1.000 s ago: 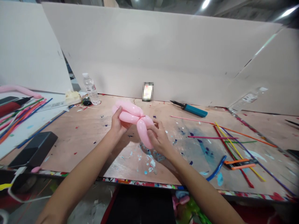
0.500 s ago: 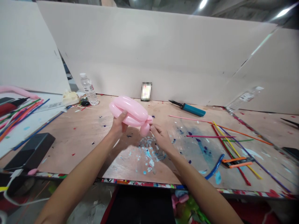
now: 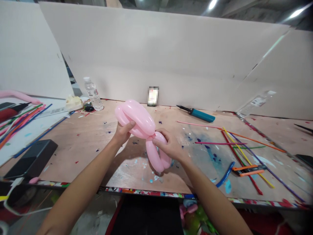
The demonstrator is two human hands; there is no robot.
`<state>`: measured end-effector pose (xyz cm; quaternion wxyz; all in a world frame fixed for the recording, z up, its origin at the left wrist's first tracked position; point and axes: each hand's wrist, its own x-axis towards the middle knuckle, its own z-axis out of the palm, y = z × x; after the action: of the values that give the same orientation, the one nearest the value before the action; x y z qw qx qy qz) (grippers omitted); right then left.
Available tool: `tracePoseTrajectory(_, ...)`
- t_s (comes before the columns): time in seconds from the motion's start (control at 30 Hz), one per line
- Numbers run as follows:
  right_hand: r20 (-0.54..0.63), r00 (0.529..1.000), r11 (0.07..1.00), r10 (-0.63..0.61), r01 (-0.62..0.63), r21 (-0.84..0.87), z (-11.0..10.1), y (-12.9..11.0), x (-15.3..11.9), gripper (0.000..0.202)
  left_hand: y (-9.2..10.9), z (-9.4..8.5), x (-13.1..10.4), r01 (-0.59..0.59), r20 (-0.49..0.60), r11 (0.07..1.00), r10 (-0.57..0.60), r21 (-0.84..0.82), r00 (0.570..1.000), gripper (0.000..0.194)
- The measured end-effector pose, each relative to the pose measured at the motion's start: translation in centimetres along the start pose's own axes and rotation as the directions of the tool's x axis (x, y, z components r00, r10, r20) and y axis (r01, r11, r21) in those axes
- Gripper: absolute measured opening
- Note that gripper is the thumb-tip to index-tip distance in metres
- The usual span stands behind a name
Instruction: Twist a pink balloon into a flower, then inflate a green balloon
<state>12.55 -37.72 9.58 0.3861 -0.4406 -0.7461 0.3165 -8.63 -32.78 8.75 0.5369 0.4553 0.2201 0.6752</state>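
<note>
Pink, glossy balloon (image 3: 143, 114) loops meet at a twist, held above the middle of the worktable (image 3: 85, 156); the left hand (image 3: 124, 131) clasps the larger loop, thumb on top, while the right hand (image 3: 168, 143) grasps the smaller one beside the twist. Printing on the standing bottle (image 3: 93, 94) and the leaning bottle (image 3: 258, 101) is too small to read, and the upright screen (image 3: 153, 96) is pixelated. Behind lies a teal pump (image 3: 201, 115); limp balloon strips (image 3: 220, 143) cross at right, under an orange-and-black tool (image 3: 244, 169). White panels (image 3: 171, 55) bound the far edge; bare wood opens left of the hands.
</note>
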Motion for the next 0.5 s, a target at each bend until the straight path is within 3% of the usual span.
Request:
tracePoseTrajectory(0.13,-0.048,0.998,0.999,-0.032,0.03,-0.035,0.5,0.0,-0.1,0.018,0.0,-0.5,0.1,-0.02,0.017,0.993,0.018,0.116,1.0,0.057)
tracePoseTrajectory(0.3,-0.055,0.993,0.969,-0.105,0.09,-0.231,0.6,0.1,-0.2,0.026,0.2,0.2,0.5,-0.027,0.014,0.985,0.025,0.171,1.0,0.044)
tracePoseTrajectory(0.5,-0.045,0.984,0.865,-0.171,0.128,-0.485,0.9,-0.1,-0.4,0.018,0.5,1.4,0.4,0.12,-0.109,0.967,-0.098,0.225,0.989,0.046)
